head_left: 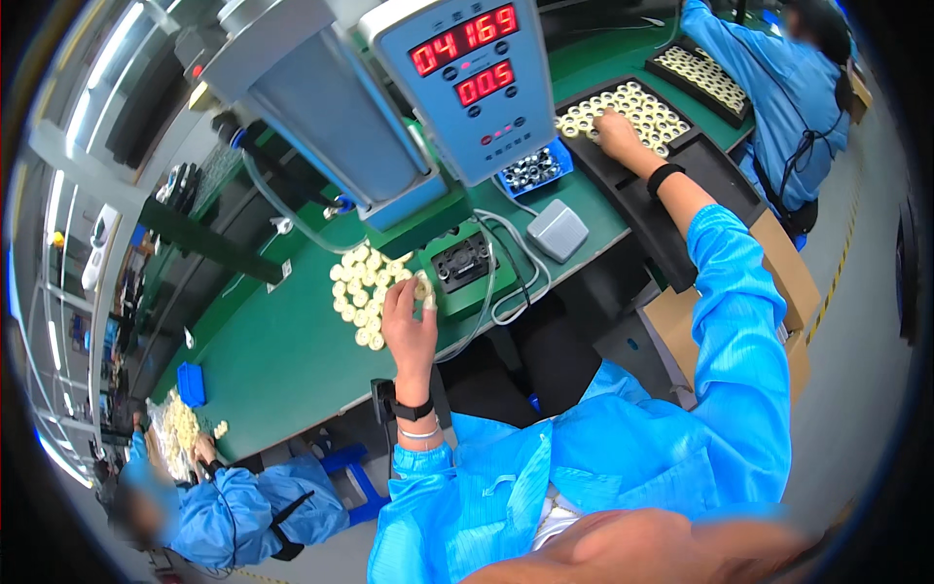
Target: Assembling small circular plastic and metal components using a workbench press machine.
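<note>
Cream ring (422, 287) being pinched by left hand (407, 326) beside fixture (463, 263) | right hand (617, 129) lying flat on far ring tray (710, 165) | pedal box (557, 230) sitting between.

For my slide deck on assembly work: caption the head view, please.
Left hand holds a cream ring beside a green fixture; right hand reaches into a black tray of rings.

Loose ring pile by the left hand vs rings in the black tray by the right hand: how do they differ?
The ring pile lies loose and heaped straight on the green bench; the tray rings sit flat in one layer inside the black tray. The pile is beside the press fixture; the tray rings are far right. The left hand pinches one ring; the right hand rests on the tray rings. Both sets are small cream rings.
</note>
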A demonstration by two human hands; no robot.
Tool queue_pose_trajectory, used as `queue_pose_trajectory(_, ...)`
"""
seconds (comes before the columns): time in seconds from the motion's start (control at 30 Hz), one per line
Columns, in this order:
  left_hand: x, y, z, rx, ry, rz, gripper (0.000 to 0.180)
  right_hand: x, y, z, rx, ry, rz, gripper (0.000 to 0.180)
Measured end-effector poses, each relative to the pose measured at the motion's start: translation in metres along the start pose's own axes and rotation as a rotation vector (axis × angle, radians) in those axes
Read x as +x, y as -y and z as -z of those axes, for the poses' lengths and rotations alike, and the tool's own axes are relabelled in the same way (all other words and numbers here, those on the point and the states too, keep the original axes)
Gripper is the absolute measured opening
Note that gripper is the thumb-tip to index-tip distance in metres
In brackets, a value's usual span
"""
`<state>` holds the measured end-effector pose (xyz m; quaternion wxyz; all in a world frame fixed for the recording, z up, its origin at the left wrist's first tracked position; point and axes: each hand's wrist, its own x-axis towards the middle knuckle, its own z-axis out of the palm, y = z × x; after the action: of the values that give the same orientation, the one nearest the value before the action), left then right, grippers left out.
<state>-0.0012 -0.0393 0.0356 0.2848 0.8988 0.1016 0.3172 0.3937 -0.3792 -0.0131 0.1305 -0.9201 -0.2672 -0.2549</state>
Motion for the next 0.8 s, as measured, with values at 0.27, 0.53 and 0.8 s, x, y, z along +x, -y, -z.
queue_pose_trajectory(0.27, 0.034, -0.025, -0.024, -0.123, 0.068, -0.176, 0.035, -0.004, 0.047, 0.078, 0.271, 0.061, -0.033, 0.032)
queue_pose_trajectory(0.53, 0.047, -0.031, -0.04, -0.059, 0.133, -0.259, 0.027, -0.002, 0.045, 0.086, 0.238, 0.09, 0.008, 0.029)
queue_pose_trajectory(0.8, 0.042, -0.032, -0.028, -0.01, 0.165, -0.308, 0.029, 0.009, 0.027, 0.08, 0.208, 0.315, -0.104, 0.024)
